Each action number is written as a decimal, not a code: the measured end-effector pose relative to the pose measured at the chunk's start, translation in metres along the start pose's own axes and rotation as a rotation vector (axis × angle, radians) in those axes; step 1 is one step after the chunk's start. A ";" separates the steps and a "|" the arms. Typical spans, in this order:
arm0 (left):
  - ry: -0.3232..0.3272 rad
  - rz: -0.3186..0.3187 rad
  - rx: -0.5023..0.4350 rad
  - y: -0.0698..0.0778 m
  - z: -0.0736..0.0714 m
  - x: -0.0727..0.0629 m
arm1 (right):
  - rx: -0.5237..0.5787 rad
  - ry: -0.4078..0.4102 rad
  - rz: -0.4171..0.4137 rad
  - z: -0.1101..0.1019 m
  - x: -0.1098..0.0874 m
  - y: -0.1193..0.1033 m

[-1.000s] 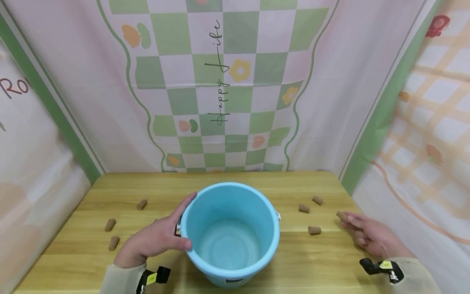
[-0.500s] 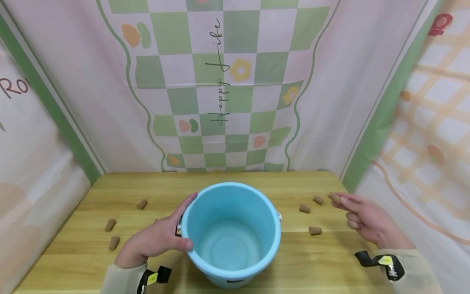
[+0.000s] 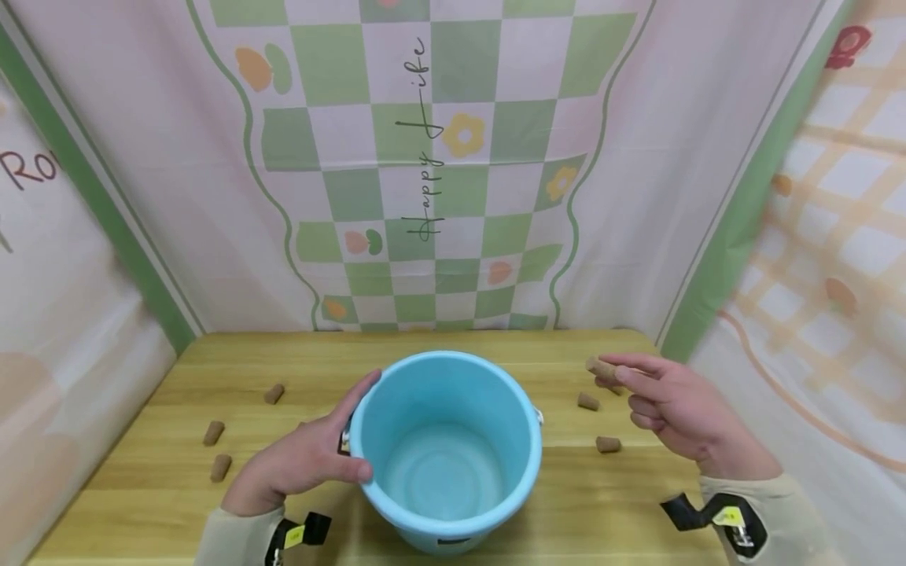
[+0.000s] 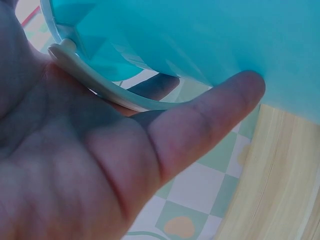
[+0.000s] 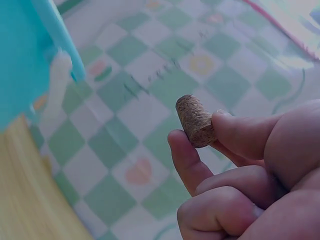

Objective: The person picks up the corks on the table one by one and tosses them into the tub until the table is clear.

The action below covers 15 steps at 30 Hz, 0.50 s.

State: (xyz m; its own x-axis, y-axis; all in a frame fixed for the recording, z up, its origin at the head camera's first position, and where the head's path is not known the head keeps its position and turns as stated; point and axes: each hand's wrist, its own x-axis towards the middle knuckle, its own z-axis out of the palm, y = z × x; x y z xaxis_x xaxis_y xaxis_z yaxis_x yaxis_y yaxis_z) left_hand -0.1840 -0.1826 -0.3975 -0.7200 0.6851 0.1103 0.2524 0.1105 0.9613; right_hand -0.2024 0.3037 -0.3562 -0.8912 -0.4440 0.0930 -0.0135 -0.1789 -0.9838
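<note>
one cork [image 3: 602, 368], pinched by the right hand [image 3: 675, 405], has moved leftward, nearer the blue bucket [image 3: 446, 385] yet remaining outside it; left hand [image 3: 314, 452], thumb and fingers spread, rests against the bucket's side.

Head cam hi; wrists nr, prob share bucket [image 3: 447, 393]

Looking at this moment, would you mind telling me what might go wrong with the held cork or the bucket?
The held cork might slip loose, since the right hand pinches it near one end, leaving the other sticking out. The bucket could perhaps slide or turn if bumped, as the left hand touches it on one side only.
</note>
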 end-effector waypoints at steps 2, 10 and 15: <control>0.003 -0.008 0.005 0.000 0.000 0.000 | -0.022 -0.025 -0.021 0.010 0.003 -0.002; 0.007 -0.022 0.018 0.000 0.001 -0.001 | -0.082 -0.093 -0.055 0.047 0.008 -0.010; 0.001 -0.014 0.030 -0.001 0.000 0.000 | -0.128 -0.091 0.006 0.066 0.010 -0.015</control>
State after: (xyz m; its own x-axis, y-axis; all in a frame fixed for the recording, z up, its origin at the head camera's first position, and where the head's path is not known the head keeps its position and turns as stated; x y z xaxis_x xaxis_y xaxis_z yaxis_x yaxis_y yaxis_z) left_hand -0.1842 -0.1823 -0.3984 -0.7240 0.6829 0.0971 0.2614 0.1413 0.9548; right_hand -0.1812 0.2443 -0.3308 -0.8469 -0.5233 0.0949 -0.0714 -0.0649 -0.9953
